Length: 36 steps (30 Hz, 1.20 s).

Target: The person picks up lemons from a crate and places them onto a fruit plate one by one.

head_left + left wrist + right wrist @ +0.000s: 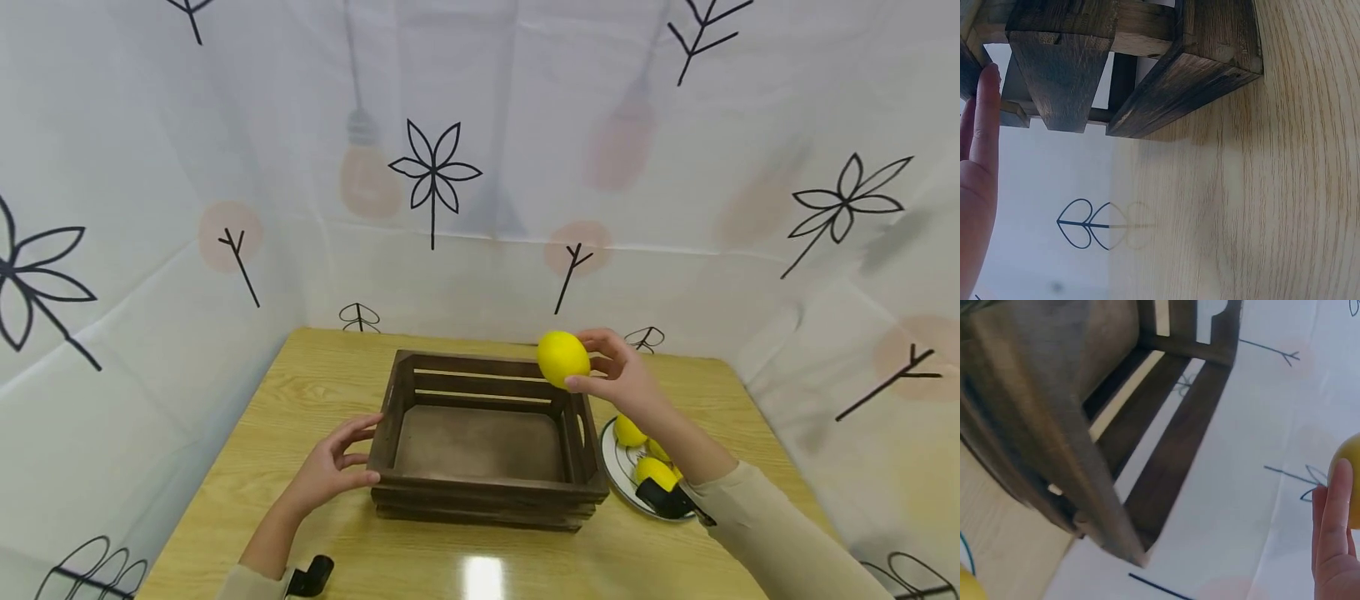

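Note:
A lemon (pixel 562 358) is pinched between the thumb and fingers of my right hand (pixel 618 375), held up over the back right corner of a dark wooden crate (pixel 491 492). The same lemon (pixel 1352 481) shows at the right edge of the right wrist view. Bare slatted floor boards show inside the crate. My left hand (pixel 333 467) rests at the crate's left side, fingers spread with the tips on its rim; in the left wrist view a straight finger (pixel 986 119) lies against the side slats.
Right of the crate, a white plate (pixel 617 467) with a dark rim carries several lemons (pixel 656 473), partly hidden under my right forearm. Both stand on a light wood table (pixel 300 392). A patterned white cloth (pixel 480 275) hangs behind and along the sides.

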Motion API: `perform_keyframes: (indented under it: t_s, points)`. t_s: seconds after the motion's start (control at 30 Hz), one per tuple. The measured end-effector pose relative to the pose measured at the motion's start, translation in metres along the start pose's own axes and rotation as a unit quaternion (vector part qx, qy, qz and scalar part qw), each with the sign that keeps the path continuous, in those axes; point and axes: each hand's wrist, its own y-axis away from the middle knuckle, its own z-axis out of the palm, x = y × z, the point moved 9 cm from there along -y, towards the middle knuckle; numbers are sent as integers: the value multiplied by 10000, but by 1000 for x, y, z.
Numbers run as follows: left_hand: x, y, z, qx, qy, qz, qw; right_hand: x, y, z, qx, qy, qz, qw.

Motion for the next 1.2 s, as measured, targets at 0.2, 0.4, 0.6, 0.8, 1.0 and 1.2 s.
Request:
perform_keyframes:
  t_s: [0.2,0.4,0.6,0.8,1.0,1.2]
  points:
    - [1,-1,0,-5,8,27,10000,14,16,-19,332,178,25,9993]
    - [2,-1,1,-9,-6,59,10000,23,28,-33,494,-102,-63,9987]
    - [1,-1,1,-42,-11,65,10000,40,39,-48,714,-73,130,9973]
    - [1,-2,0,-2,-52,66,10000,61,53,-62,1051,464,501,9921]
    - [1,-2,1,-33,-63,73,9999,88,66,-75,1290,1044,902,9820]
    - [1,-2,1,-8,-81,78,9999,114,70,-82,1334,1278,973,9780]
